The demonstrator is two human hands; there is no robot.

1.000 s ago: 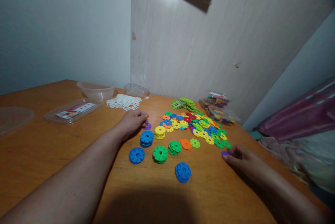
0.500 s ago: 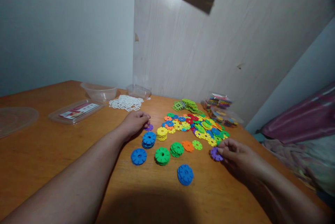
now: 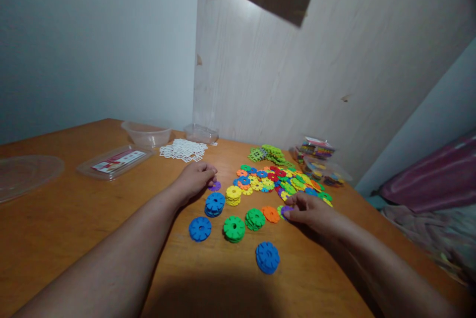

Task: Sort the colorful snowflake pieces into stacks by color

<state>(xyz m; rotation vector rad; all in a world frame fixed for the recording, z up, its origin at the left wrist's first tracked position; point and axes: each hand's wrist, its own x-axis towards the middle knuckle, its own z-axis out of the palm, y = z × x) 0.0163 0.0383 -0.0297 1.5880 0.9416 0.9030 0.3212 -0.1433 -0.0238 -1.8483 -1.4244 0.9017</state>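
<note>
My right hand point(image 3: 310, 211) pinches a purple notched plastic disc point(image 3: 286, 212) between thumb and fingers. That disc overlaps a light green disc point(image 3: 280, 211), partly hidden behind it, beside an orange disc point(image 3: 270, 214). My left hand point(image 3: 197, 178) rests on the table with its fingers curled closed. Just below its fingertips lies another purple disc point(image 3: 215, 186); whether the fingers hold anything is hidden. Near it stand a blue stack point(image 3: 214, 204) and a yellow stack point(image 3: 233, 195). Closer to me are a blue disc point(image 3: 200, 229), two green stacks point(image 3: 234, 228) and another blue stack point(image 3: 267, 257).
A loose pile of mixed coloured discs point(image 3: 275, 176) spreads behind my right hand. Farther back lie green lattice pieces point(image 3: 270, 153) and white flat pieces point(image 3: 183, 150). Clear containers point(image 3: 147, 133), a lid point(image 3: 29, 174) and boxes point(image 3: 316, 147) stand around the table point(image 3: 111, 238).
My right hand has carried the purple disc left, from beside the pile onto the light green disc. My left hand stays by the other purple disc. The view has shifted slightly.
</note>
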